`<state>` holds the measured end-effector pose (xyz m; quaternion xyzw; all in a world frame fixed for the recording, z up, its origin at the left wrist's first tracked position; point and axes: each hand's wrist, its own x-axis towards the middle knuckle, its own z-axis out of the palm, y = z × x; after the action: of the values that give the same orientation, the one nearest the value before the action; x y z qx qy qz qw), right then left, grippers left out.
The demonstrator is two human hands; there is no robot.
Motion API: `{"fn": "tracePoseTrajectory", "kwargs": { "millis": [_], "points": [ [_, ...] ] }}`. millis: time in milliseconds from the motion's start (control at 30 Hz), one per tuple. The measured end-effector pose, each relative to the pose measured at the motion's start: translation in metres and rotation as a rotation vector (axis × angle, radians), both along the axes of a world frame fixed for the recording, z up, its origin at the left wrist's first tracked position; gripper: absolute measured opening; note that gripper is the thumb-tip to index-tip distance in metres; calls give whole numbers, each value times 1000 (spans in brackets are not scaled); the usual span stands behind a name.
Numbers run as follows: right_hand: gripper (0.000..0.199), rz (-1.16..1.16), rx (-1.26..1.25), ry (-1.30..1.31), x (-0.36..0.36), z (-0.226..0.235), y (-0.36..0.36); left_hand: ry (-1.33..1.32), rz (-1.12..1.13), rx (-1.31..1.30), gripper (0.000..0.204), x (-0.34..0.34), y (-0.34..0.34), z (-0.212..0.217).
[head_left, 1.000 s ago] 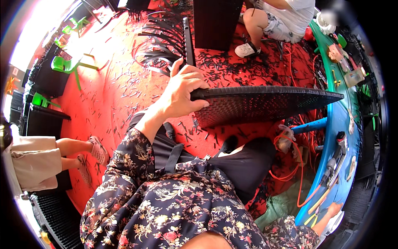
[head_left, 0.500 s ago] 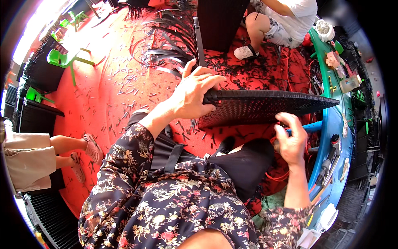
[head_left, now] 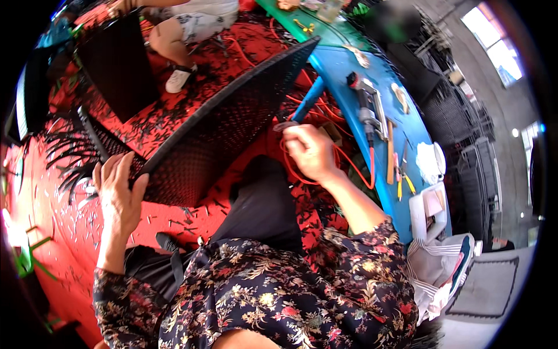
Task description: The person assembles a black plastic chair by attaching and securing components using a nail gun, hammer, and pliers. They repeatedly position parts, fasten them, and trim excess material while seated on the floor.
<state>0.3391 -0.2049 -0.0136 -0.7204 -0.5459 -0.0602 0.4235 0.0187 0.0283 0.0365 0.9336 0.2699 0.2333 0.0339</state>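
A black woven panel, stiff-edged and tilted, slants up from the lower left toward the blue table. My left hand grips its near left corner, with the thumb on one side and the fingers on the other. Loose black strips fan out from a narrower part joined beyond that corner. To the right of the panel, my right hand is closed, apart from the weave. Something small and dark shows at its fingertips, too blurred to name.
On the blue table lie an air tool with an orange hose, a hammer, yellow-handled pliers and a white box. Black scraps litter the red floor. Another person's leg is beside a black piece.
The view has turned right, bringing more of the table in. My right hand has gone from loosely curled fingers to closed. My left hand still holds the panel's corner.
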Motion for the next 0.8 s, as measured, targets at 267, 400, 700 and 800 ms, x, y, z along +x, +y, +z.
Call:
{"fn": "tracePoseTrajectory", "kwargs": {
  "millis": [267, 400, 700, 800],
  "points": [
    [33, -1052, -356, -155, 216, -49, -265, -29, 35, -159, 43, -36, 13, -11],
    [37, -1160, -564, 28, 211, -73, -299, 0, 49, -132, 45, -29, 14, 18],
    [35, -557, -827, 158, 14, -176, -111, 46, 40, -180, 55, -48, 18, 13],
    [34, -448, -885, 206, -15, -185, -75, 12, 18, -149, 54, -47, 20, 6]
  ]
}}
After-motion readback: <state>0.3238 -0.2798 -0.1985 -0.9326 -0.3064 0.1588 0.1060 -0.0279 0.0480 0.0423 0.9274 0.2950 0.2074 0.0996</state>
